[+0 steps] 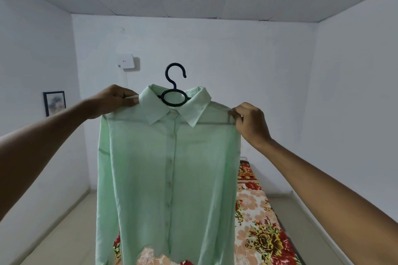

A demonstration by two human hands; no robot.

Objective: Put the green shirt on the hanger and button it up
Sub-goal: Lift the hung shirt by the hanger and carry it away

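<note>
A pale green shirt hangs on a black hanger, held up in the air before me. The hook and neck ring rise out of the collar; the hanger's bar shows faintly through the thin cloth. The front placket looks closed, with several buttons in a line down the middle. My left hand grips the shirt's left shoulder beside the collar. At the other shoulder tip, my right hand pinches the cloth. The shirt's hem runs out of the frame at the bottom.
A bed with a red and orange floral cover lies below and behind the shirt. White walls stand close on both sides. A framed picture hangs on the left wall, and a white box is fixed to the far wall.
</note>
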